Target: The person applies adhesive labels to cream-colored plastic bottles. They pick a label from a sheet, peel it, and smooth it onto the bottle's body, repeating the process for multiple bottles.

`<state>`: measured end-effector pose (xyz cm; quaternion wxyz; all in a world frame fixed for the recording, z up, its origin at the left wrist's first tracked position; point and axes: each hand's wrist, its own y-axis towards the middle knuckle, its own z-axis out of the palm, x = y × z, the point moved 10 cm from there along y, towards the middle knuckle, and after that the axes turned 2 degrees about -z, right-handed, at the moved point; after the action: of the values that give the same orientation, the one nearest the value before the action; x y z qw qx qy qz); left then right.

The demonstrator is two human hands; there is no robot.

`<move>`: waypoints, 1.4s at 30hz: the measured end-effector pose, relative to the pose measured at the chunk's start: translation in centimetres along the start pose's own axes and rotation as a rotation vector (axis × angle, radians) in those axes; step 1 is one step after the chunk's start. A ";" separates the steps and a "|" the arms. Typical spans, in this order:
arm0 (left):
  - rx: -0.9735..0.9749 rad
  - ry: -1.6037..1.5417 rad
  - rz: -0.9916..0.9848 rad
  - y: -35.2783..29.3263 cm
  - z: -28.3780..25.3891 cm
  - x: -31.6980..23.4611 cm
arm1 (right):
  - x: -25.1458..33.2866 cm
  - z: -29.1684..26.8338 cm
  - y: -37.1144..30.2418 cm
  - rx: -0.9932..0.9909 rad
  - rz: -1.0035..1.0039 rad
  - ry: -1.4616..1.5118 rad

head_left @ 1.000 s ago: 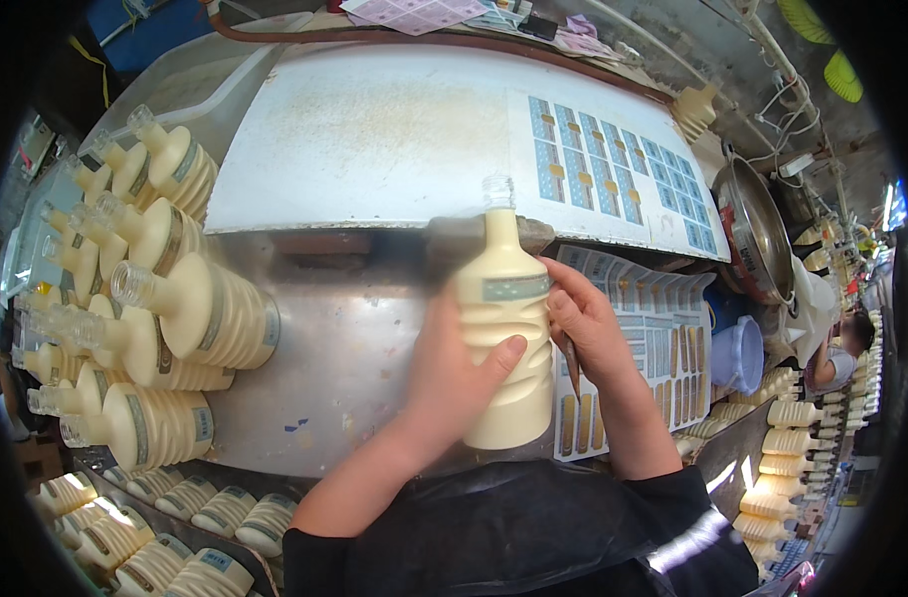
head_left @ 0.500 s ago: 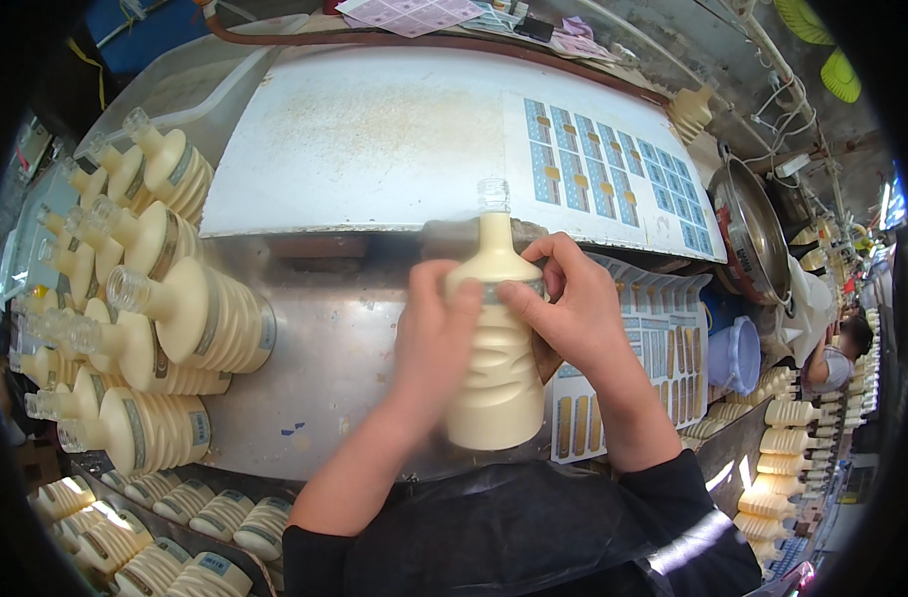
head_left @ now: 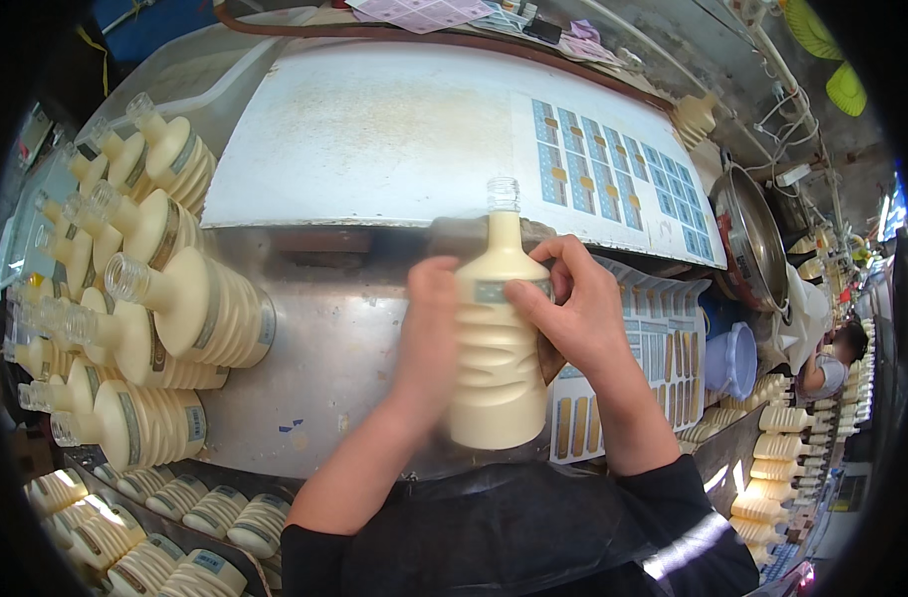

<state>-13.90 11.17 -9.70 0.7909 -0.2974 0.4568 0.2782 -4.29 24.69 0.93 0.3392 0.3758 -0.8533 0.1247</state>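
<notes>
A cream bottle with a clear threaded glass neck and wavy ridges stands upright in front of me. Round its shoulder runs a grey-green label band. My right hand grips the bottle's right side, thumb pressed on the band and fingers curled behind. Along the left side of the bottle is my left hand, smeared by motion. Whether its fingers touch the glass does not show.
Banded cream bottles lie stacked at the left, others below. A white board bears a label sheet; another label sheet lies right of my hand. Further right are a metal pan, a purple bucket and a person.
My left thumb has come off the band, and that hand has shifted to the bottle's left side. The right hand keeps its hold, and more of the band shows.
</notes>
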 end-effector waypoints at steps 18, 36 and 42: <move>0.122 0.438 0.139 -3.4 1.7 -2.2 | -8.1 3.1 -2.3 0.219 0.217 0.763; 0.138 0.212 0.051 -3.0 2.1 -0.7 | -6.5 2.2 -3.0 0.211 0.025 0.595; 0.090 0.173 0.126 -1.5 1.7 -3.3 | -6.4 2.9 -0.3 0.181 0.014 0.861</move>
<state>-13.31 10.88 -5.73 0.7419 -0.2552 0.5531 0.2802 -2.37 26.64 -5.51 0.6289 0.3120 -0.6221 0.3465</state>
